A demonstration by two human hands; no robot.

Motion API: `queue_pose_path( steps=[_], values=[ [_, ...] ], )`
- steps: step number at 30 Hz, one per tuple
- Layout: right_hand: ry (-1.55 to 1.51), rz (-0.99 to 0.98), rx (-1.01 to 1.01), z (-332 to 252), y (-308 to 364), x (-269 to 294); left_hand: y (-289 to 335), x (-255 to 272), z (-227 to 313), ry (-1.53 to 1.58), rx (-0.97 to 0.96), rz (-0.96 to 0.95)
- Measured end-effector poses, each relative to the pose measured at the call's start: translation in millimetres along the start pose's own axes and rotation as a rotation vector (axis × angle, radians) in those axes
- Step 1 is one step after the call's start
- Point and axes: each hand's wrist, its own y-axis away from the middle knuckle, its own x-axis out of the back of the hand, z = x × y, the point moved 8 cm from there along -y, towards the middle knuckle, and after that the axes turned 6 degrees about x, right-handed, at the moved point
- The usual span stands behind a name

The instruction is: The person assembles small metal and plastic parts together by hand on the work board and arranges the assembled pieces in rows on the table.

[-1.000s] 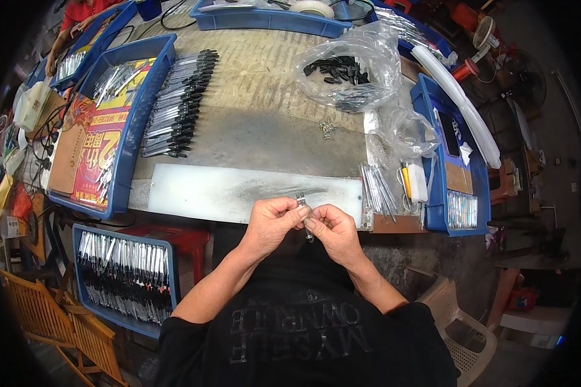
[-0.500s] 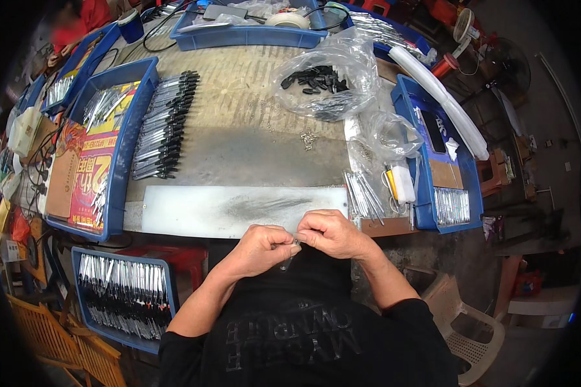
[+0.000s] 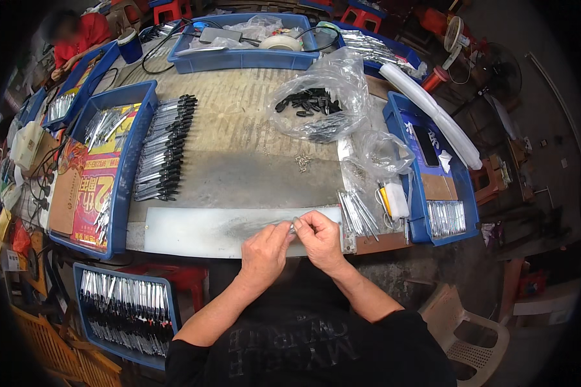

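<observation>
Over the front edge of a long white board (image 3: 181,229), my left hand (image 3: 263,250) and my right hand (image 3: 321,242) meet with fingertips pinched together. Between them is a small, slim, greyish piece, mostly covered by the fingers; its kind I cannot make out. Dark smudges mark the board behind the hands. Beyond its left part lies a long stack of clear pens with black ends (image 3: 161,151). A small heap of tiny metal parts (image 3: 303,162) sits on the table farther off. Right of the board is a bunch of slim silvery rods (image 3: 359,214).
A clear plastic bag (image 3: 355,97) holds small black parts. Blue trays stand left (image 3: 130,164), right (image 3: 419,219) and at the back (image 3: 239,61). A lower tray of pens (image 3: 126,361) is at my left. Across the far left sits a person in red (image 3: 93,29). A beige chair (image 3: 478,351) stands right.
Both hands, still pinched together, have moved farther over the board and turned more upright. The clear tip that showed below the left hand is out of sight. The view has tilted up slightly.
</observation>
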Motion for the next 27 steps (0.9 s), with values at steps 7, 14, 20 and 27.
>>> queue_pose_path(
  steps=[7, 14, 20, 27],
  values=[
    [0.19, -0.238, 0.08, -4.8, -38.6, -7.7, -12.8, 9.7, -12.5, -0.268, -0.09, 0.014],
    [0.752, -0.048, 0.401, -10.4, -187.2, 30.0, -12.4, 2.8, -36.0, -0.27, -0.058, -0.022],
    [1.144, -0.256, 0.307, 46.0, -244.7, 19.1, -15.2, 0.3, -37.4, -0.269, -0.071, -0.035],
    [1.204, -0.317, 0.33, 73.7, -247.7, 13.2, -15.2, 2.0, -38.4, -0.172, -0.05, -0.051]
  ],
)
